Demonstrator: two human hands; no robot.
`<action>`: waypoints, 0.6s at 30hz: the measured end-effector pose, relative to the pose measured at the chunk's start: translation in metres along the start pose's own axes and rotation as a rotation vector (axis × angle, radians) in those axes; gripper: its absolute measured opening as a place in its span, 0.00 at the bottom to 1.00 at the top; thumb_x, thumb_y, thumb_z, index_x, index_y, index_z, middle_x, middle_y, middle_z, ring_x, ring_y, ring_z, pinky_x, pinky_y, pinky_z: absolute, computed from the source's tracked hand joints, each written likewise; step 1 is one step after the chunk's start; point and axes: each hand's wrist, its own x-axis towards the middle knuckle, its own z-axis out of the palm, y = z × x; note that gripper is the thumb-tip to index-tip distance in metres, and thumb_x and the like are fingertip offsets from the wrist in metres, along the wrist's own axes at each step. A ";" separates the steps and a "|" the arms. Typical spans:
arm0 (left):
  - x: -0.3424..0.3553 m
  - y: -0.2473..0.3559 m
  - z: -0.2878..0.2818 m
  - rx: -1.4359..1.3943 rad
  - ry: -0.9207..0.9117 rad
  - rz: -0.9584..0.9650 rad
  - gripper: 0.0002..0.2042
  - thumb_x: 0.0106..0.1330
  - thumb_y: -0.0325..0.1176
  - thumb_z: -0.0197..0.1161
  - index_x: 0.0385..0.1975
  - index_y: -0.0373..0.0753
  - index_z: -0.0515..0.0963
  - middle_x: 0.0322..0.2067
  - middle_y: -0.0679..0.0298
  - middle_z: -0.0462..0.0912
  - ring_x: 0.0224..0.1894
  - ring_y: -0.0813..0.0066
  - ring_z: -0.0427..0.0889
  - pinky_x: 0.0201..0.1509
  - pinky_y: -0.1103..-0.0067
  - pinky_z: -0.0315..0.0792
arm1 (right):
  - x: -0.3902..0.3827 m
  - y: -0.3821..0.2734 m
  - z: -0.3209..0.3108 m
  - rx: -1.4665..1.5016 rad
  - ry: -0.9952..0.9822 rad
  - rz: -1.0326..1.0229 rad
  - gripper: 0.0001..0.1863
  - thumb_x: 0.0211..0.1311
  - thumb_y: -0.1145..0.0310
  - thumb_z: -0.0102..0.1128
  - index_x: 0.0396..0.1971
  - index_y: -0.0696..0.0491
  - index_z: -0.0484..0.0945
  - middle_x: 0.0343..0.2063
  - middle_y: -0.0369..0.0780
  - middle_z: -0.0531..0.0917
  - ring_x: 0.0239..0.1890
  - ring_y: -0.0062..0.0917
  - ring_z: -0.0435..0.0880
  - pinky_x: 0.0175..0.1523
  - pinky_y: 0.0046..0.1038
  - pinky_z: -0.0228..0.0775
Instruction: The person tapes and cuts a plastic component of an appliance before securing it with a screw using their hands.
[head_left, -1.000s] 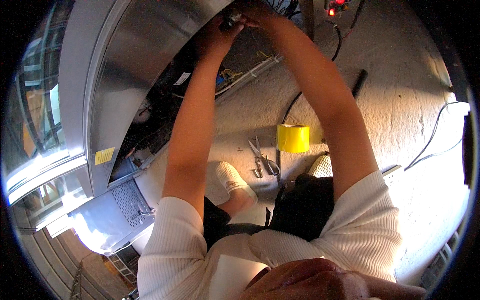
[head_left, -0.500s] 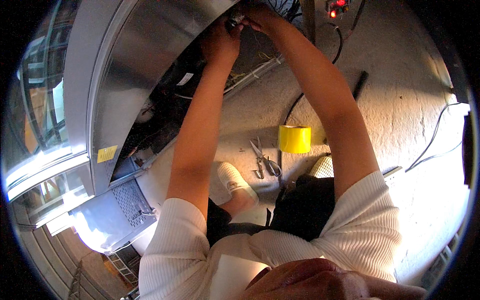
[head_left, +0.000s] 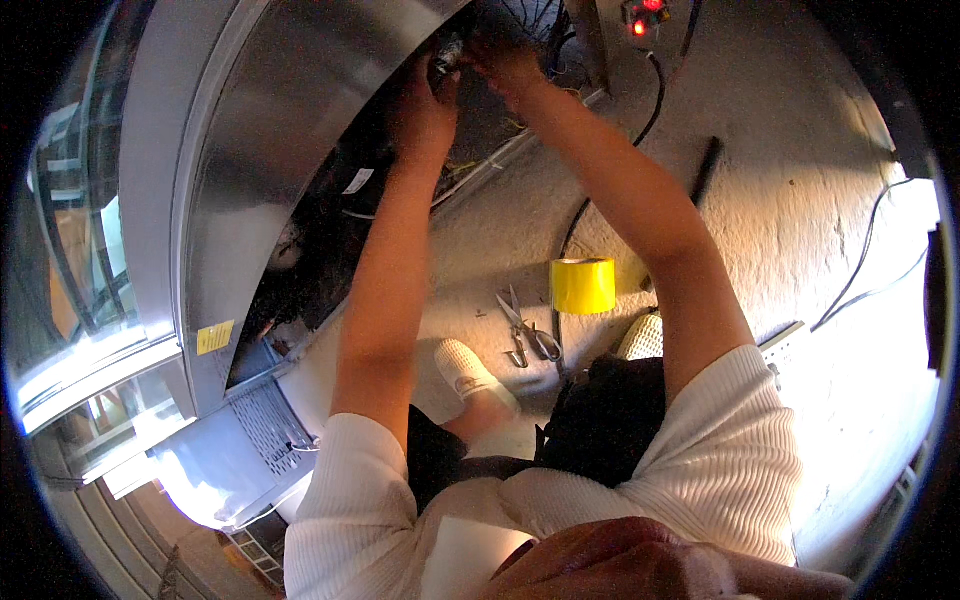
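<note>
Both arms reach into the dark opening under a large metal cabinet point(head_left: 270, 110). My left hand point(head_left: 425, 115) is closed round a small, shiny dark-and-silver part point(head_left: 447, 60), whose kind I cannot make out in the shadow. Close on its right, my right hand point(head_left: 508, 72) is bent toward the same part. Its fingertips are lost in the dark, so I cannot tell whether they grip anything. Thin wires point(head_left: 540, 20) hang behind the right hand.
Scissors point(head_left: 525, 325) and a roll of yellow tape point(head_left: 583, 286) are on the floor between my feet and the cabinet. A black cable point(head_left: 650, 120) runs from a red-lit device point(head_left: 645, 18). A perforated metal panel point(head_left: 265, 430) lies at the left. A black tube point(head_left: 708, 172) rests farther right.
My hands have drawn slightly apart, and the shiny part shows more clearly in the left one. The whole view has shifted a little.
</note>
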 end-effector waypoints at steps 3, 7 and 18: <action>0.010 -0.003 0.004 -0.051 0.098 0.085 0.30 0.67 0.53 0.54 0.63 0.41 0.65 0.55 0.47 0.74 0.53 0.47 0.76 0.53 0.59 0.72 | -0.021 0.002 0.005 -0.205 0.081 -0.105 0.12 0.65 0.55 0.53 0.28 0.47 0.74 0.23 0.32 0.75 0.26 0.21 0.68 0.31 0.26 0.57; 0.037 -0.006 0.017 0.032 0.192 0.187 0.31 0.66 0.56 0.54 0.61 0.40 0.66 0.55 0.48 0.74 0.55 0.48 0.76 0.54 0.58 0.70 | -0.056 0.000 0.020 -0.223 0.061 -0.054 0.13 0.64 0.57 0.54 0.25 0.49 0.74 0.21 0.33 0.73 0.27 0.22 0.66 0.34 0.28 0.57; 0.090 -0.010 0.035 0.019 -0.196 -0.058 0.31 0.68 0.55 0.50 0.62 0.37 0.65 0.61 0.46 0.66 0.63 0.48 0.67 0.65 0.60 0.62 | -0.002 0.025 0.011 -0.100 0.122 -0.303 0.09 0.66 0.62 0.55 0.35 0.51 0.78 0.31 0.35 0.78 0.34 0.22 0.75 0.36 0.24 0.67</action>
